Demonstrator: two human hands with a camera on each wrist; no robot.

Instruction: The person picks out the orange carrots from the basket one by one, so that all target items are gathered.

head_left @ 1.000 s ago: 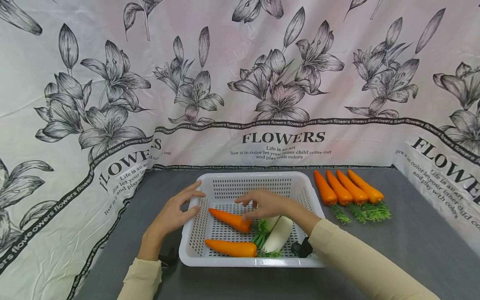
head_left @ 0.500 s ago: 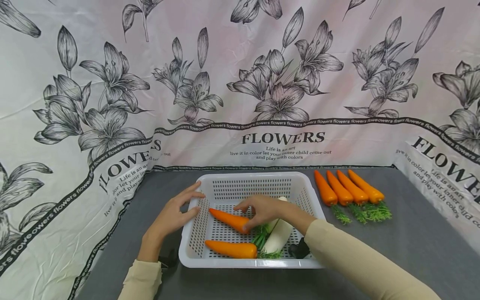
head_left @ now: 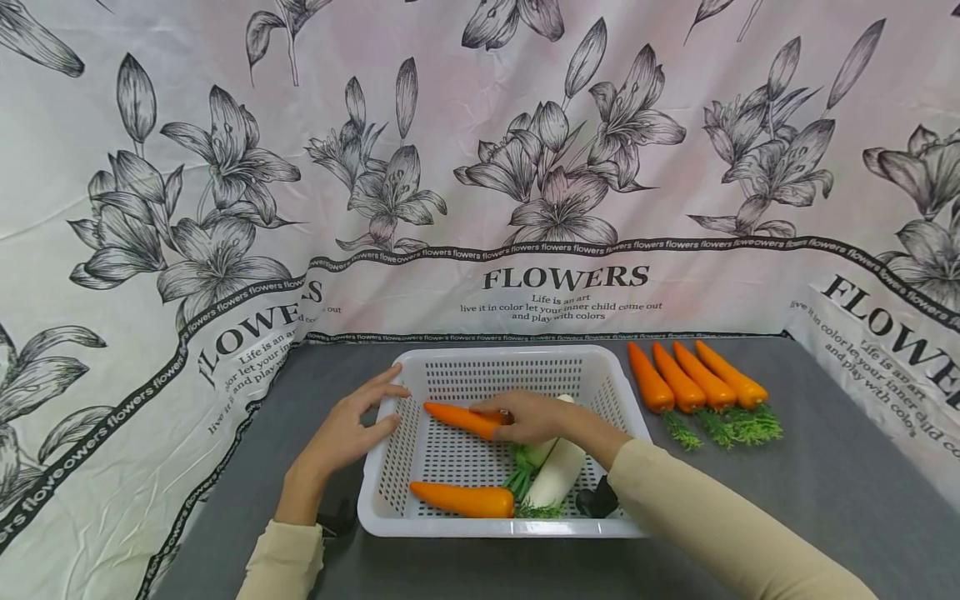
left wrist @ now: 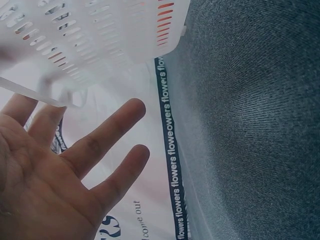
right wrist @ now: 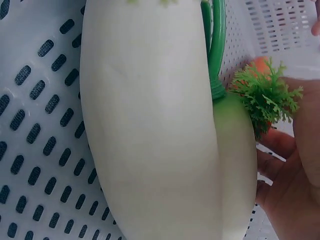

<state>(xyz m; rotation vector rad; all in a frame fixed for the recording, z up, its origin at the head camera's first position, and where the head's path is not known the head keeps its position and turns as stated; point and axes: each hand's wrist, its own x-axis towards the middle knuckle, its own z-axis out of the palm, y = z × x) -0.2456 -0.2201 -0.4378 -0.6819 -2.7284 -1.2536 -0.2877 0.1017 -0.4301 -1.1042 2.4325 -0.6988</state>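
My right hand (head_left: 528, 417) grips an orange carrot (head_left: 448, 415) near its leafy end, inside a white perforated basket (head_left: 510, 527). In the right wrist view, the carrot's green top (right wrist: 262, 95) shows beside the hand (right wrist: 292, 195), with two white radishes (right wrist: 150, 120) in front. My left hand (head_left: 352, 429) rests at the basket's left rim. Its fingers look mostly straight in the left wrist view, two reaching the rim and two (left wrist: 107, 135) spread clear of it. A second carrot (head_left: 461, 500) lies along the basket's near side, left of the radishes.
Several carrots (head_left: 686, 387) with leafy tops lie in a row on the grey table (head_left: 832, 467), right of the basket. A dark, rounded thing (head_left: 592, 502) sits in the basket's near right corner, partly behind the right sleeve. Flower-printed cloth (head_left: 562, 308) hangs behind.
My right hand has come down onto the upper carrot and taken hold of it. That carrot has shifted slightly away from me and to the right. My left hand has stayed put.
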